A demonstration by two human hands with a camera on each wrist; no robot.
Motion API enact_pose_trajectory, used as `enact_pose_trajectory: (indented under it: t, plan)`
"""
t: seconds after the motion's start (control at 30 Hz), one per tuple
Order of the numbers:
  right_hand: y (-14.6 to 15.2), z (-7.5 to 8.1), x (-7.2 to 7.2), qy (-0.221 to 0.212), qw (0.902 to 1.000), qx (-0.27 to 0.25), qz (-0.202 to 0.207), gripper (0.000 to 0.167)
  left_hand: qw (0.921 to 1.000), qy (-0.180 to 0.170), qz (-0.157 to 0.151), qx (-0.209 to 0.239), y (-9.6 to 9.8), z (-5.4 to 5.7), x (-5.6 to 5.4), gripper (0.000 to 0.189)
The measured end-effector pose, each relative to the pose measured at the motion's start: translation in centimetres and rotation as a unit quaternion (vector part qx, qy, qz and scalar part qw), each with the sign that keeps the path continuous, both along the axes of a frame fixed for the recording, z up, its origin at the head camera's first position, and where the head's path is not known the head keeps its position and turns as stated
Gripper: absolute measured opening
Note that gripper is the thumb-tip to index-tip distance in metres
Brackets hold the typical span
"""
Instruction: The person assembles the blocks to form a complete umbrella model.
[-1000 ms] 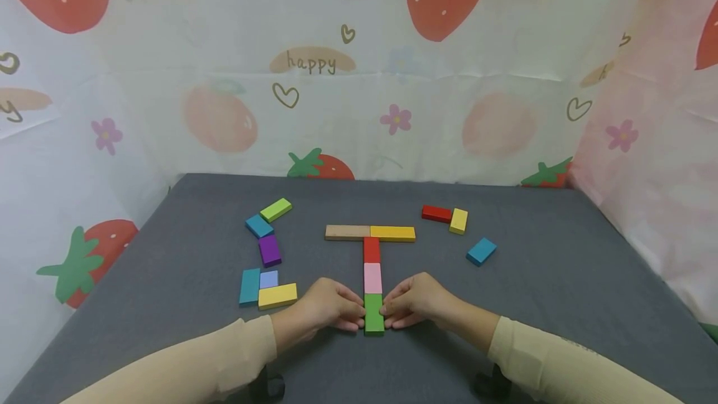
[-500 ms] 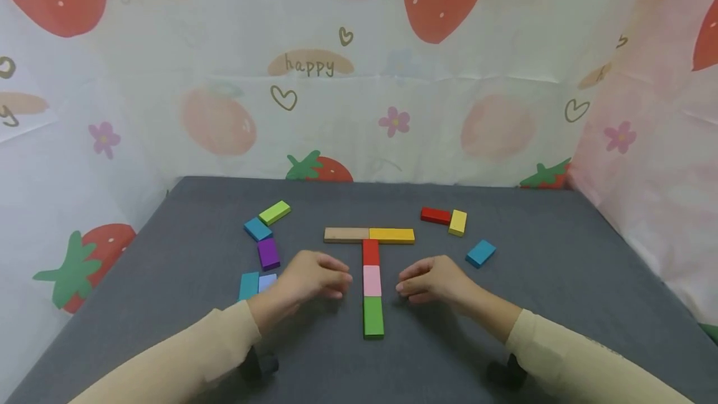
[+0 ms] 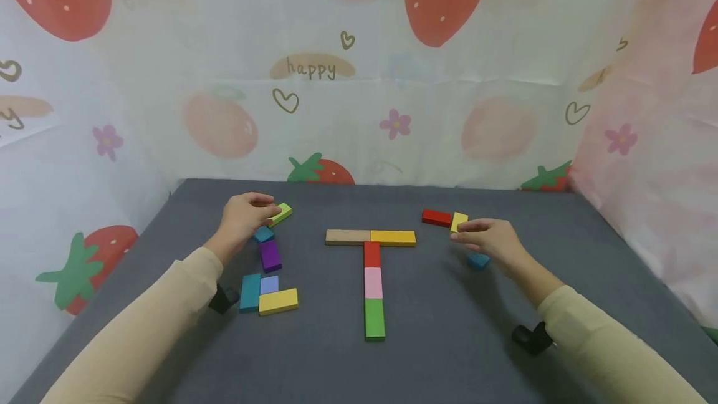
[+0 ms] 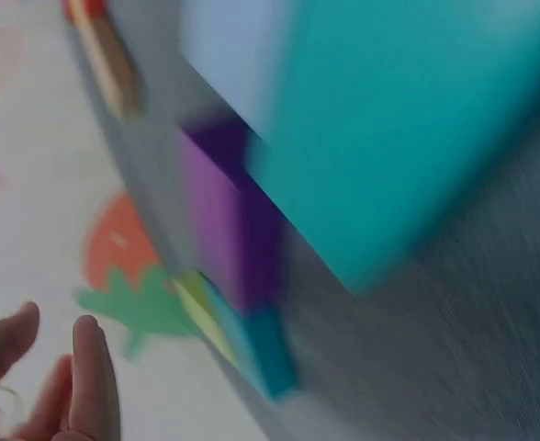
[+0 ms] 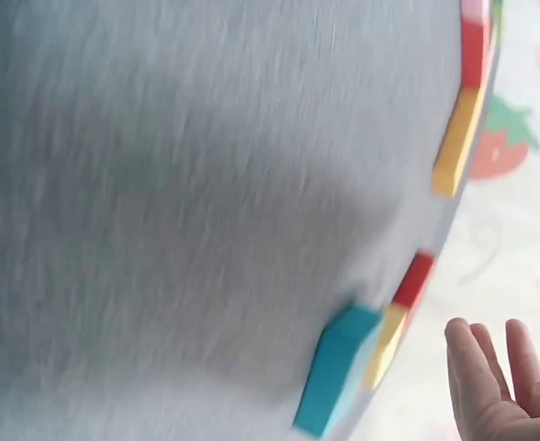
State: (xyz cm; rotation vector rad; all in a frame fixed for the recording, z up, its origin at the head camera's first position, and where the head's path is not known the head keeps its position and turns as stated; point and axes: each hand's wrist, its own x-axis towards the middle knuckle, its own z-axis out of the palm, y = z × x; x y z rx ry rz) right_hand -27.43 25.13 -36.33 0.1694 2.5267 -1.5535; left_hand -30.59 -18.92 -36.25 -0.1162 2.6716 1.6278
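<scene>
My left hand point(image 3: 244, 220) hovers at the back left with thumb and fingers parted, overlapping the lime-green block point(image 3: 282, 214) and a blue block point(image 3: 263, 234). The left wrist view has nothing between its fingers point(image 4: 94, 386). Over on the right, my right hand point(image 3: 490, 242) is raised above the table, fingertips in front of a small yellow block point(image 3: 458, 220) and partly covering another blue block point(image 3: 478, 260). Its fingers point(image 5: 477, 372) are spread and hold nothing. Between the hands lies a T of blocks: tan point(image 3: 348, 237), amber point(image 3: 392, 239), red point(image 3: 372, 254), pink point(image 3: 373, 282) and green point(image 3: 374, 320).
A purple block point(image 3: 270, 255) lies below the blue one on the left. Nearer me are a teal block point(image 3: 250, 293), a periwinkle block point(image 3: 270, 285) and a long yellow block point(image 3: 278, 302), grouped together. A red block point(image 3: 436, 217) sits at back right. Patterned cloth point(image 3: 426, 154) rises behind the grey table.
Both hands have left the green block at the foot of the T and moved apart. The left went to the back left, the right to the back right. The blocks stay in place.
</scene>
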Motion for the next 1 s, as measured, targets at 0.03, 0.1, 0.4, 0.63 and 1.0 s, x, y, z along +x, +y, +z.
enact_pose_trajectory:
  t: [0.03,0.1,0.4,0.63,1.0]
  plan:
    - [0.5,0.0,-0.2,-0.002,1.0000,0.001,-0.005,0.059,0.9999,0.004,0.002,-0.016,-0.4,-0.2,-0.4,0.045]
    - [1.5,0.0,-0.4,-0.007,0.9999,0.003,-0.015,0.059,0.9989,0.009,0.002,-0.046,-1.2,-0.5,-1.0,0.045]
    - [4.9,-0.2,-0.8,-0.025,0.9963,0.008,-0.082,0.068,0.9883,0.023,-0.029,-0.148,-2.4,-1.8,-3.6,0.049]
    - [5.9,-0.7,-0.6,-0.046,0.9942,0.013,-0.096,0.069,0.9725,0.002,-0.068,-0.223,-2.7,-3.1,-4.8,0.056]
    - [6.3,-1.1,-0.4,-0.065,0.9928,0.029,-0.096,0.072,0.9640,0.016,-0.080,-0.253,-1.9,-3.7,-6.3,0.044]
